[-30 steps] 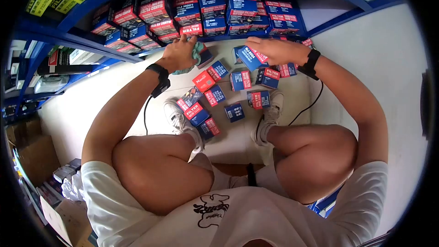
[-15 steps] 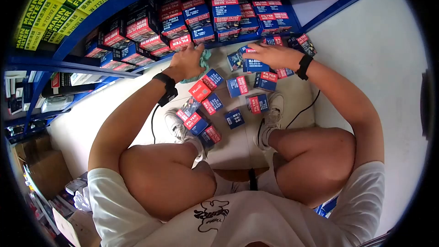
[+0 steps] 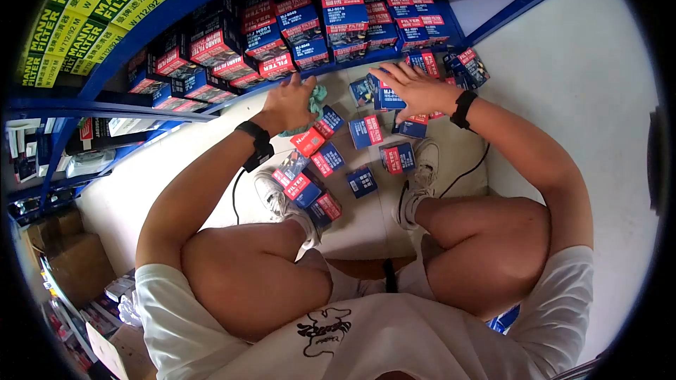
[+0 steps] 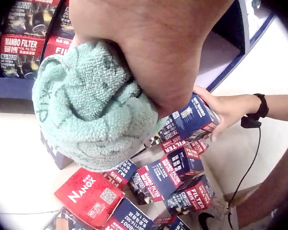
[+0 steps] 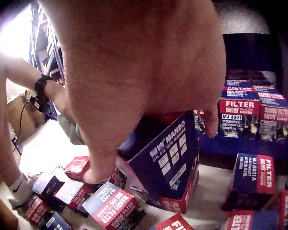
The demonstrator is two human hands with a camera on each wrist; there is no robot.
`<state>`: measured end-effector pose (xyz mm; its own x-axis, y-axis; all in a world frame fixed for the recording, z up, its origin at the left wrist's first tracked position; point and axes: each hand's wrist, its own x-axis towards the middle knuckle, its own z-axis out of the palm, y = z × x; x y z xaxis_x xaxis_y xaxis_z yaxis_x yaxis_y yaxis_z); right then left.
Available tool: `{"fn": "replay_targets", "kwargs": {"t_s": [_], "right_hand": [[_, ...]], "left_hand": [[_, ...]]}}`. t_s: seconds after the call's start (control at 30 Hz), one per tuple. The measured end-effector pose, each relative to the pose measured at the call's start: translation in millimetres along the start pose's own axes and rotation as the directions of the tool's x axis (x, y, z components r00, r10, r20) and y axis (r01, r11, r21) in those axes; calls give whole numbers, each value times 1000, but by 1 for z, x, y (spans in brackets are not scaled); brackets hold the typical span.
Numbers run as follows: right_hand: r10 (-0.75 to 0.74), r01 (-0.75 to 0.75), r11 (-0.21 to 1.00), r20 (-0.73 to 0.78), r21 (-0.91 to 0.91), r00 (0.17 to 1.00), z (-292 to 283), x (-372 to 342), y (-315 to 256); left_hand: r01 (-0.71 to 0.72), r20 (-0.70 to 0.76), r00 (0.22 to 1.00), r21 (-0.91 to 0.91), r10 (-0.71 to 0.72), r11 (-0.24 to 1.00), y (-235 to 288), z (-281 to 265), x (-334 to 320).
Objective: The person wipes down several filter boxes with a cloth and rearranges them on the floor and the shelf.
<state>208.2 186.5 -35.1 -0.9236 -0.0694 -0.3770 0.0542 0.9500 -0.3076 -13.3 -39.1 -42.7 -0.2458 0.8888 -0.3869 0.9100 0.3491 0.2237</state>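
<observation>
In the head view, the left hand (image 3: 287,104) holds a green cloth (image 3: 317,100), while the right hand (image 3: 424,93) spreads its fingers over a blue-red box (image 3: 389,100). In the left wrist view, the cloth is bunched near the blue shelf (image 4: 12,88). In the right wrist view, the thumb stands apart from the blue-red box, among other boxes (image 5: 114,207).

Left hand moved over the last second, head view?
Yes, rightward. Against the shelved red FILTER box, the left hand now reaches past the box's right edge; a second ago it did not.
</observation>
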Motion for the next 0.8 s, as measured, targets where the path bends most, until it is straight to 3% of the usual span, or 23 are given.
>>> {"fn": "replay_targets", "kwargs": {"t_s": [0.17,0.27,0.37,0.47,0.53,0.73,0.8], "right_hand": [[50,-43,997,-124,57,991,21,18,9],[95,-99,995,-237,-6,967,21,16,-8],[42,-69,995,-341,-68,939,33,20,-2],[8,-19,999,-346,-29,938,18,15,-1],[-26,20,999,-245,-28,969,-4,6,-8],[-74,69,997,-295,-29,953,-48,-11,-24],[-86,76,995,-174,-64,981,-61,-15,-29]], "left_hand": [[-10,13,1000,-13,11,1000,2,-3,-2],[-34,-27,999,0,34,999,4,-15,-9],[-40,-84,996,-2,40,999,7,-21,-20],[-43,-71,997,-28,41,999,7,-33,-27],[-45,-77,996,-31,43,998,14,-49,-34],[-149,-196,970,-16,143,989,27,-74,-40],[-176,-211,962,-11,170,984,30,-74,-41]]}}
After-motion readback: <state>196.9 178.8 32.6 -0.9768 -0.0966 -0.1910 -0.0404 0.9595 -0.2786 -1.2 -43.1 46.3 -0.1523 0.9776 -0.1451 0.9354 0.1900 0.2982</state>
